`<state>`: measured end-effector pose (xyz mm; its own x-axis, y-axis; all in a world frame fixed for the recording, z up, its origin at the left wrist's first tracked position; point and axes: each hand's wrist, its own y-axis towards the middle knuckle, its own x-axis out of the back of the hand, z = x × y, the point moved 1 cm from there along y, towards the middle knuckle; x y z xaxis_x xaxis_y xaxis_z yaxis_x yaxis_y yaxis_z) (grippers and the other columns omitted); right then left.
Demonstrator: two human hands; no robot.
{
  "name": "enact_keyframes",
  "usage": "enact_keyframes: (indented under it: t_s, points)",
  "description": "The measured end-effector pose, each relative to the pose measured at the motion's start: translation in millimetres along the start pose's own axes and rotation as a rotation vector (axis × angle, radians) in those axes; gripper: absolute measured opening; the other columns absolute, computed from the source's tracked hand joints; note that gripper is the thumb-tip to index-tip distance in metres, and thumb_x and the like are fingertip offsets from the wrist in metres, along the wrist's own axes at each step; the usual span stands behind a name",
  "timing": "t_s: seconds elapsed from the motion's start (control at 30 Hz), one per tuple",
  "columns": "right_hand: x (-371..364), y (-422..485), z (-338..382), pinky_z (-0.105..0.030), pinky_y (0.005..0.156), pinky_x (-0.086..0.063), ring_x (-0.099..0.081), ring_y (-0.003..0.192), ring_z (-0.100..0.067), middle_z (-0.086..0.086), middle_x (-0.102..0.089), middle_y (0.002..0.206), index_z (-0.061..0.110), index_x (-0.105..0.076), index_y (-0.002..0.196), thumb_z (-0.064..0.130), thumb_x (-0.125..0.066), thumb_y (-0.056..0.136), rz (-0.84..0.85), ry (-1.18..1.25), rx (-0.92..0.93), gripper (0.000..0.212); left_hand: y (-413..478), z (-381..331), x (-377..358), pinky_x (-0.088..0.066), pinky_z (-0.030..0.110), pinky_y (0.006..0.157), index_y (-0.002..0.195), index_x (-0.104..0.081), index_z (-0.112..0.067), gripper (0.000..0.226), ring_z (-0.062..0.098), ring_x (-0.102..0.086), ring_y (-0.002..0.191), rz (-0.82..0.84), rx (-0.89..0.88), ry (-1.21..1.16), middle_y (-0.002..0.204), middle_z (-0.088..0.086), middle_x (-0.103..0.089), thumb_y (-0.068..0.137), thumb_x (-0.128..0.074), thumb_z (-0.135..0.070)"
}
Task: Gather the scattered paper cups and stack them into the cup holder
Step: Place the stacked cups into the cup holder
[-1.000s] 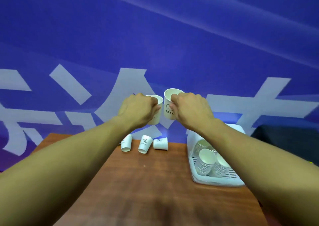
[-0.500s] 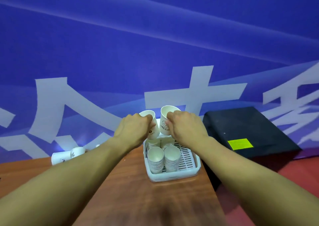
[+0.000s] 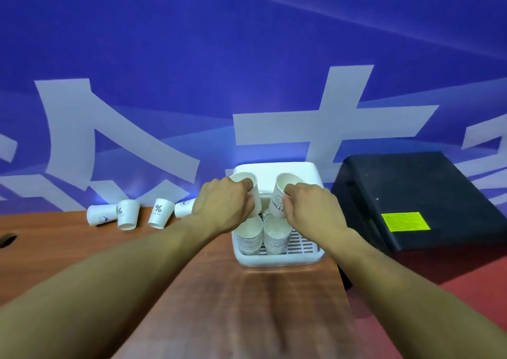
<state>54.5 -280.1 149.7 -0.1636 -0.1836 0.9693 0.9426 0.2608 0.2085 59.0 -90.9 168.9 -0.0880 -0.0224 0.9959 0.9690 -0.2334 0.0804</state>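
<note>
Place: I read this as an event/expo-type stand w/ a drinks corner, not a home or kitchen; can't pin it closer.
Backdrop: huge blue printed banner fills the whole bkgd, big pale characters across it, promo-style.
Surface: narrow wood-grain surface set right against the banner.
Floor: red floor on the right; carpet or mat, can't tell.
Supplies: white plastic cup holder w/ stacked disposables, plus loose printed paper cups by the banner, self-serve style.
Gear: black case w/ yellow label, just right of the surface.
</note>
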Motion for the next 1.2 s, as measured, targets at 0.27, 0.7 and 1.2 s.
enact_keyframes:
  t_s: [0.27,0.7,1.2]
  points:
    - [-52,-1,9,-0.037,0.067,-0.046,-0.064,0.080,-0.033,-0.002,-0.064,0.090,0.021,-0.057,0.089,0.033,-0.038,0.096,0.155,-0.053,0.036,0.024,-8,13,-37,-0.037,0.035,0.062,0.104,-0.050,-0.023,0.023,0.037,-0.050,0.070,0.017,-0.007,-0.024,0.088,0.013,-0.065,0.098,-0.036,-0.039]
    - [-93,-1,1,-0.039,0.068,-0.045,-0.061,0.086,-0.034,-0.004,-0.062,0.090,0.023,-0.038,0.076,0.037,-0.038,0.099,0.326,0.016,0.062,0.027,-1,10,-72,-0.037,0.036,0.057,0.098,-0.048,-0.020,0.018,0.038,-0.053,0.068,0.047,-0.076,-0.086,0.086,0.013,-0.066,0.097,-0.037,-0.035]
    - [-99,-1,18,-0.029,0.056,-0.031,-0.065,0.077,-0.031,0.000,-0.062,0.091,0.022,-0.061,0.094,0.030,-0.044,0.096,0.339,-0.095,0.040,0.019,-5,-3,-80,-0.012,0.021,0.044,0.073,-0.052,-0.019,0.018,0.031,-0.045,0.036,0.027,-0.171,0.034,0.052,0.003,-0.058,0.079,-0.067,-0.027]
